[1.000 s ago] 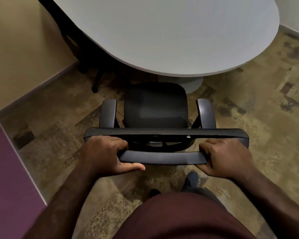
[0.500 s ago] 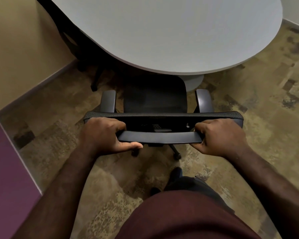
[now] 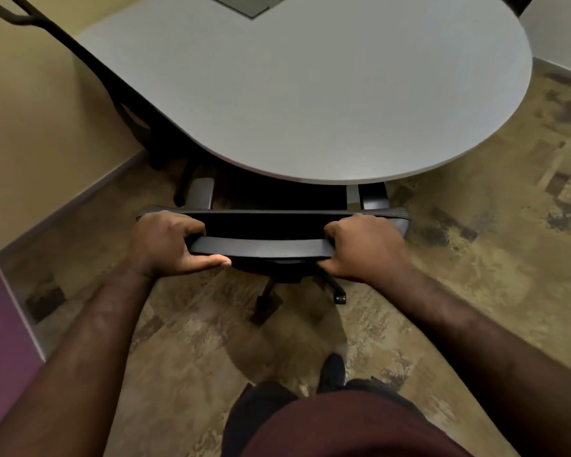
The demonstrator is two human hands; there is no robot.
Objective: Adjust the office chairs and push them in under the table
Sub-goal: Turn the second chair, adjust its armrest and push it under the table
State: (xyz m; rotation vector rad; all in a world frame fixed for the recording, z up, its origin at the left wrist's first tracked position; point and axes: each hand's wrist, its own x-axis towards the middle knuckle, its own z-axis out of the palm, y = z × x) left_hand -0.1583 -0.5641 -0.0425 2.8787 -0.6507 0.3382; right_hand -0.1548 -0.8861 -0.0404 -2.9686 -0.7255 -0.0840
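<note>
Mottled carpet [image 3: 459, 291] surrounds the grey table [image 3: 310, 94] as a person's left hand [image 3: 165, 247] and right hand [image 3: 365, 249], fingers clamped around the office chair [image 3: 271, 222] backrest's rear bar for a square push, hold it with its seat beneath the table edge.

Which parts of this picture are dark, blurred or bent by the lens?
Head view: deep shadow under the table hides the chair seat; the wide lens curves the table edge and wall line; the floor near the shoe is smeared; both hands are fairly sharp.
</note>
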